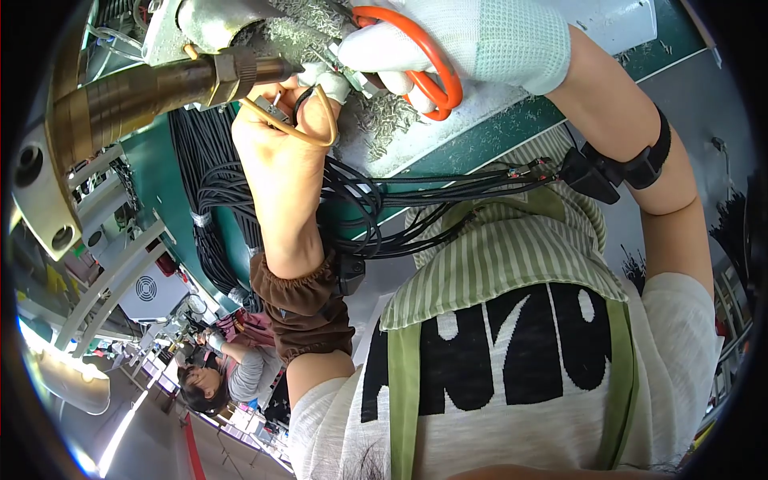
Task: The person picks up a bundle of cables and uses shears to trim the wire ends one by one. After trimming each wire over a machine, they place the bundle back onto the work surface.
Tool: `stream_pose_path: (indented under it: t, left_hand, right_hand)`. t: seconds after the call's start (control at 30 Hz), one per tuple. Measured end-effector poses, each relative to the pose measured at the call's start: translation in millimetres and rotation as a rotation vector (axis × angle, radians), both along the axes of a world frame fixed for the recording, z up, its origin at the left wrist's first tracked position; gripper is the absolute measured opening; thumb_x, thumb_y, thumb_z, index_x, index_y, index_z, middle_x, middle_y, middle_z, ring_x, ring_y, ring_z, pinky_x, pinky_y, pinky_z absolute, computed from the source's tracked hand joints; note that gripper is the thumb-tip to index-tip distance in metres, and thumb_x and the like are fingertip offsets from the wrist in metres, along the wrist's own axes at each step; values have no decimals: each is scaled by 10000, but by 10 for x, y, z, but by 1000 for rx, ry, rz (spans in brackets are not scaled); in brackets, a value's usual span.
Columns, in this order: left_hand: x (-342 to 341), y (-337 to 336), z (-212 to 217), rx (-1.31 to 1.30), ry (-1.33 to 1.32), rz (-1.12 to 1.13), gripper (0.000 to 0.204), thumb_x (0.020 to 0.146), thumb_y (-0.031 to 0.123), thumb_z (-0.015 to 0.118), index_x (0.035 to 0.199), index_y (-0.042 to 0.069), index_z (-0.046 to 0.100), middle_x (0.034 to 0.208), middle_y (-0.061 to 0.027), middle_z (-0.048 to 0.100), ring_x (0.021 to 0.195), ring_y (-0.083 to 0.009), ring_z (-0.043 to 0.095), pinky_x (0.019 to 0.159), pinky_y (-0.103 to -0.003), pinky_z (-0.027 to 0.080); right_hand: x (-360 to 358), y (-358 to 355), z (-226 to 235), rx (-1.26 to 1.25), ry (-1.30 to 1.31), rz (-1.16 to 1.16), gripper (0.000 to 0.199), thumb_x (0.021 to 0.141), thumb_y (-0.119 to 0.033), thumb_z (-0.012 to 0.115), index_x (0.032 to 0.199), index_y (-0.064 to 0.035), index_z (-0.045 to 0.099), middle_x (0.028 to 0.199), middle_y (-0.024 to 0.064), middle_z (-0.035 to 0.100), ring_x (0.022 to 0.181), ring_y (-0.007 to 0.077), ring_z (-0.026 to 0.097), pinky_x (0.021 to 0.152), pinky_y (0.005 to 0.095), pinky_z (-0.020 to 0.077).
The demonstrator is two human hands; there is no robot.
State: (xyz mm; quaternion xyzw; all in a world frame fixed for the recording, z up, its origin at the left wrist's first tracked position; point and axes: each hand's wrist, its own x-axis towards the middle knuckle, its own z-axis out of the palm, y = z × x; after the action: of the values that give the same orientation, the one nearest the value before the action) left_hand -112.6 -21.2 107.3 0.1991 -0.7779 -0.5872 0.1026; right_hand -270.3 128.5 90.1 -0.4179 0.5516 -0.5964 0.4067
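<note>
My right hand (448, 48), in a white knitted glove, is closed around a pair of scissors with large orange loop handles (442, 68). The blades point toward my left hand and are mostly hidden. My left hand (308, 108), with white covers on its fingertips, is closed close to the blade end. What its fingers pinch is too small and covered to make out. A tan bent loop (300, 138) and a dark band lie across this hand. Small silvery clippings (384, 124) are heaped around and below both hands.
A brass-coloured machine nozzle (152, 84) juts in from the left, its tip close to my left hand. Black cable bundles (212, 200) run along the green table (148, 172) and across my lap. Another person (232, 376) works at a bench farther off to the left.
</note>
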Motion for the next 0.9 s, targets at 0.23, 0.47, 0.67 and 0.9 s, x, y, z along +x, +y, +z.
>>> stream_pose_path:
  t: [0.23, 0.47, 0.67, 0.9]
  left_hand:
    - [18, 28, 44, 36, 19, 19, 160, 830, 119, 674, 854, 9, 560, 689, 33, 545, 601, -24, 466, 525, -183, 382]
    - [25, 18, 73, -26, -36, -20, 153, 834, 126, 668, 826, 16, 562, 687, 16, 575, 587, -38, 484, 524, -184, 385]
    - [14, 22, 82, 29, -43, -15, 143, 849, 129, 649, 824, 24, 555, 682, 17, 567, 572, -45, 484, 519, -186, 385]
    - [70, -197, -87, 433, 0, -115, 155, 920, 163, 596, 903, 23, 532, 675, 0, 549, 512, -59, 432, 464, -190, 347]
  right_hand:
    - [34, 5, 79, 81, -131, 54, 378, 861, -284, 607, 644, 22, 650, 497, 78, 573, 425, 141, 556, 426, 263, 426]
    - [35, 7, 108, 125, -58, 50, 380, 859, -283, 596, 629, 15, 650, 488, 79, 572, 421, 156, 568, 417, 265, 429]
    - [34, 28, 92, 62, -56, 51, 379, 863, -290, 592, 649, 17, 654, 500, 82, 577, 424, 163, 569, 423, 273, 435]
    - [28, -88, 24, -2, -64, 44, 355, 873, -262, 601, 649, 13, 619, 527, 81, 579, 439, 164, 574, 425, 285, 430]
